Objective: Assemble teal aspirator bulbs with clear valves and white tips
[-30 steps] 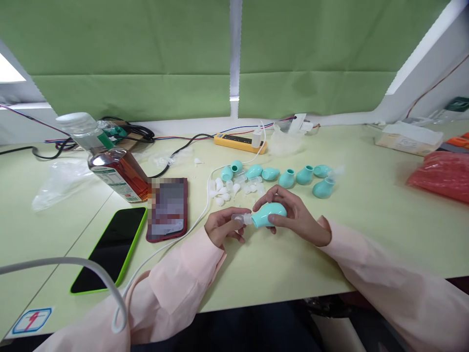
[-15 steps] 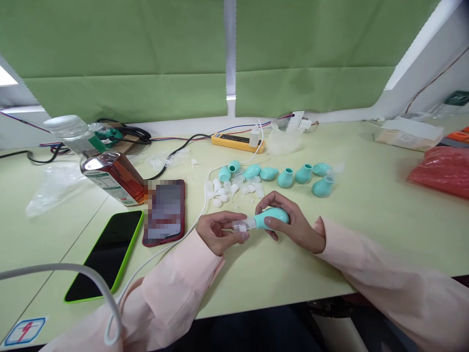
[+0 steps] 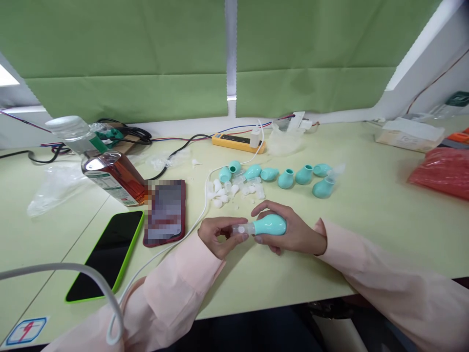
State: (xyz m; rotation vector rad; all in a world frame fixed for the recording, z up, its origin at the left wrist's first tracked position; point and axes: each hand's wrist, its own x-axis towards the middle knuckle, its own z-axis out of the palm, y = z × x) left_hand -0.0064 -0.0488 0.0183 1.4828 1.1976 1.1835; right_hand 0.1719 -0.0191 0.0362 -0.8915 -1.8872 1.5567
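Between my hands, a teal squeeze bulb (image 3: pixel 271 224) lies on its side in the air with a clear plastic tube piece (image 3: pixel 245 229) joined to its neck. My left hand (image 3: pixel 221 235) pinches the clear piece between thumb and fingers. Around the bulb's right end curls my right hand (image 3: pixel 293 227), thumb along the near side and index finger lifted over the top. Beyond them several loose teal bulbs (image 3: pixel 286 179) stand or lie in a row. Small white caps and clear tube pieces (image 3: pixel 222 192) are heaped at the row's left end. One bulb (image 3: pixel 322 187) carries a clear piece.
To the left are a bottle of amber liquid (image 3: pixel 113 176), a green-cased phone (image 3: pixel 106 254) and a red-cased phone (image 3: pixel 164 212). A white cable (image 3: pixel 200 222) runs to a yellow power strip (image 3: pixel 234 143). A red plastic bag (image 3: pixel 441 171) lies far right.
My right hand has shifted its grip: the index finger has lifted off the bulb and the thumb has moved lower. The bulb has turned slightly and come a little nearer.
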